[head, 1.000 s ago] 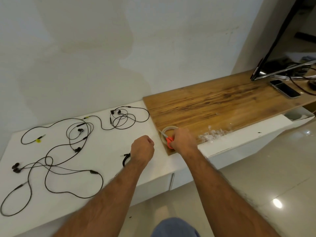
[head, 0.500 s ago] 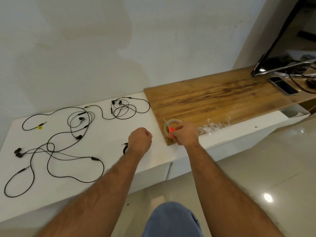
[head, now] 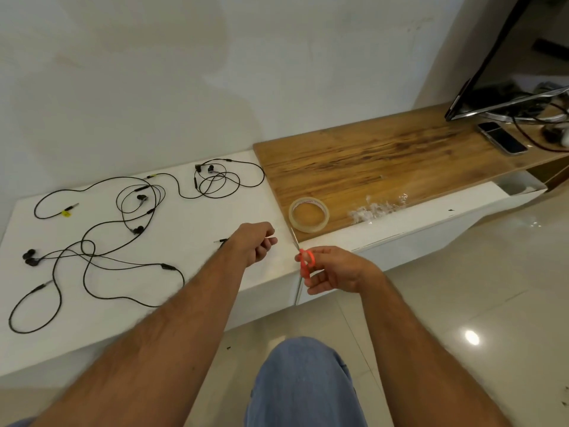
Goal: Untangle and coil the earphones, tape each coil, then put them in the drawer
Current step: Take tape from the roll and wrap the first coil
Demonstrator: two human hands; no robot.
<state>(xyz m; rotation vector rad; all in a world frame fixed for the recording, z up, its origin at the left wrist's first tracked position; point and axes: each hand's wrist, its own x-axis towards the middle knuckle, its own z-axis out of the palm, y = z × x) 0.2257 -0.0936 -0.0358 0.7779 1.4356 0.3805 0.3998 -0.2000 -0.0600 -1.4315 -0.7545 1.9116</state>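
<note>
Head view: left hand clenched around coiled earphone, tape strip not discernible; right hand gripping scissors, tape roll just beyond; loose earphones further left; best cut close, coil kept tight.

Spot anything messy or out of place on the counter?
Yes. Crumpled clear tape scraps litter the wooden top's front edge, right of the tape roll. The loose earphones on the white counter lie crossed over one another, uncoiled.
</note>
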